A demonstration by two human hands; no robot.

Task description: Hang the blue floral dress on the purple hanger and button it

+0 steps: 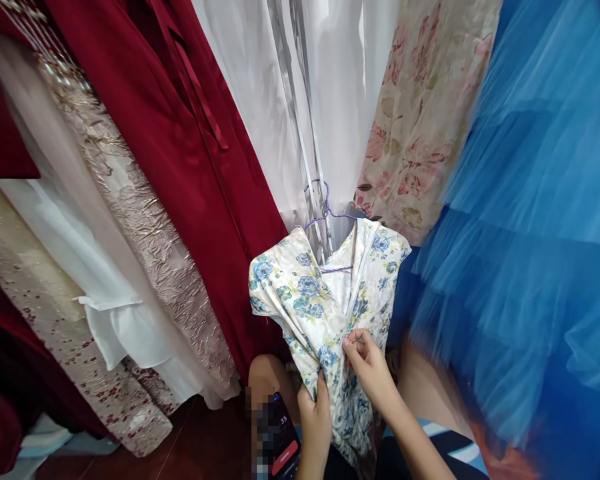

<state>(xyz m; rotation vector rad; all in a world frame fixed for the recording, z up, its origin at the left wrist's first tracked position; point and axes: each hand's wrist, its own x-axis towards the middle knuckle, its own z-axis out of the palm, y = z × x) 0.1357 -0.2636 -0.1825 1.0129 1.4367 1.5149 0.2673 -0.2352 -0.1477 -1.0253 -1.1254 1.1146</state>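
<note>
The floral dress (307, 293), white with blue roses, hung on a purple wire hanger (329, 212) in front of the person, its skirt dropping between the knees (427, 390). The left hand (315, 410) gripped its side near the waist, thumb on the front and fingers curled behind, bunching the cloth there into creases. The right hand (367, 363) was closed at the fingertips, thumb against finger, pinching the dress at the low end of the neckline; whether it had a bare fold of cloth or some small fastener was hard to tell, since the fingers covered the spot. The dress looked light and soft, a thin woven cloth that would probably crease readily and sag wherever it was not held, and hardly a slippery one. The wire hanger seemed the only stiff part, so a tug from below would likely swing the whole thing or pull a shoulder off the wire. The safest hold appeared to be a broad one at the side of the waist, with only a light pinch along the neckline edge, where hard pulling might stretch the cloth. Other garments hung close around: a dark red gown (180, 167) to the left, a white gown (340, 113) behind the hanger, a pink-flowered dress (413, 143) and a blue tulle dress (520, 167) to the right, while a phone (285, 433) with a lit screen lay just beside the left hand
</note>
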